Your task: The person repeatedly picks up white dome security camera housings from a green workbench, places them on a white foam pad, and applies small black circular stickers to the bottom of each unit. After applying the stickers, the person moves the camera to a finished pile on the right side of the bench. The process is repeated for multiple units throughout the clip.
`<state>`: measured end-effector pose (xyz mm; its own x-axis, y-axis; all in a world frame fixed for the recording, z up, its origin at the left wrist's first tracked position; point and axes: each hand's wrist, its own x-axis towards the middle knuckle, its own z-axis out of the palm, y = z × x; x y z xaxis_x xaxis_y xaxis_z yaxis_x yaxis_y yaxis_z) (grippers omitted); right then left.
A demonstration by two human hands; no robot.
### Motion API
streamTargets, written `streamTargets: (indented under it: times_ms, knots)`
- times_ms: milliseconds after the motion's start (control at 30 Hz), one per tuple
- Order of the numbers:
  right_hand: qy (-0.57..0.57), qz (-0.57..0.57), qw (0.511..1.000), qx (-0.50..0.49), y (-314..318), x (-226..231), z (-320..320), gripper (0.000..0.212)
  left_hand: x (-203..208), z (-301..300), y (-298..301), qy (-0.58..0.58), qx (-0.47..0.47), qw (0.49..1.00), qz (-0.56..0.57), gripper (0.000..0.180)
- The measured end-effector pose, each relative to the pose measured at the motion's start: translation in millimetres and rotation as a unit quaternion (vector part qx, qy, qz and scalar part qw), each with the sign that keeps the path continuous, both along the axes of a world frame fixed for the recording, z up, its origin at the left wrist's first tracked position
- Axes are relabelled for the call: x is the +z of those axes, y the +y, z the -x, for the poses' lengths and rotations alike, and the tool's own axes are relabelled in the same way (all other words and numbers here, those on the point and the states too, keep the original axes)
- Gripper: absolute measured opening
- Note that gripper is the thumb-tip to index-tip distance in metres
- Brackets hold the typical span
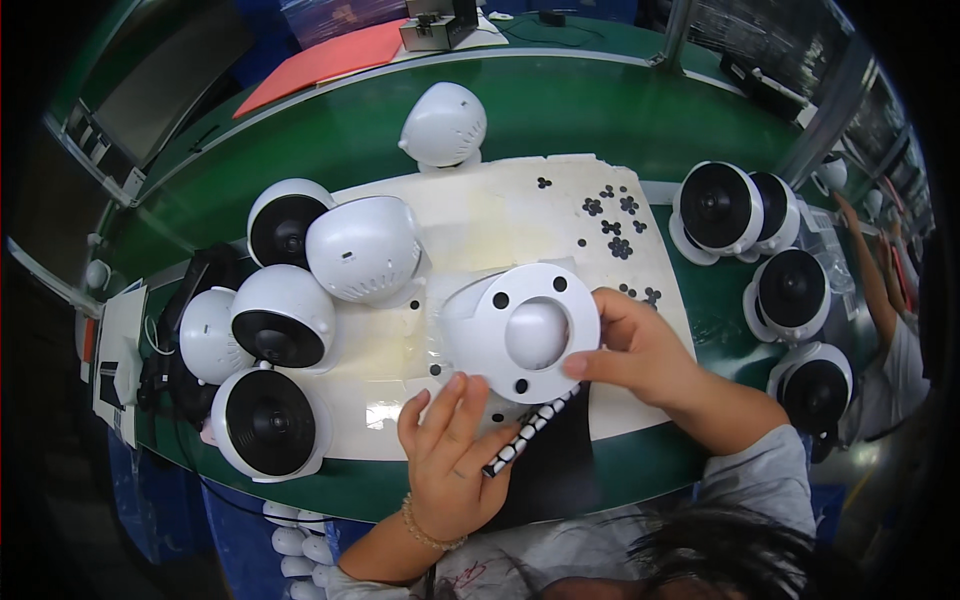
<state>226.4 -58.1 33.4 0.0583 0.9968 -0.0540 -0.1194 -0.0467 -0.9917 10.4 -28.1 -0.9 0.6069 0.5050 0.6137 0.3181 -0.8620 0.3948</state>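
Observation:
A white dome camera point(470, 315) lies tipped over at the middle, its ring-shaped base point(582, 315) facing up. Black round pads point(521, 386) sit on that ring around a central opening. My right hand point(640, 355) grips the ring's right side, thumb pressed on its face and fingers behind. My left hand point(455, 460) is at the lower left of the base, its fingers stretched up and apart, some tips by the ring's edge. Between its thumb and palm rests a narrow black strip with white spots point(530, 432); the grip is partly hidden.
Several white cameras with black fronts point(270, 420) crowd the left. Another camera point(445, 125) stands at the back, and several line the right point(715, 205). Loose black pads point(620, 247) lie in clusters on the cream board point(520, 200). A black sheet point(545, 480) lies at the front edge.

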Motion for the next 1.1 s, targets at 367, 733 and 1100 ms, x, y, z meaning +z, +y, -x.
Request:
streamTargets:
  times_ms: [367,733,1100]
  knots:
    - [-0.638,-0.214,0.686,-0.277,127,-25,-112,0.021,1,10,-2,-0.093,-0.102,0.98,0.141,0.032]
    - [-0.743,-0.202,0.633,-0.083,192,-65,-66,0.038,3,11,1,-0.107,-0.132,0.961,0.22,0.04]
    - [-0.291,-0.139,0.921,-0.218,169,14,-66,0.027,-2,17,1,-0.132,-0.145,0.955,0.224,0.04]
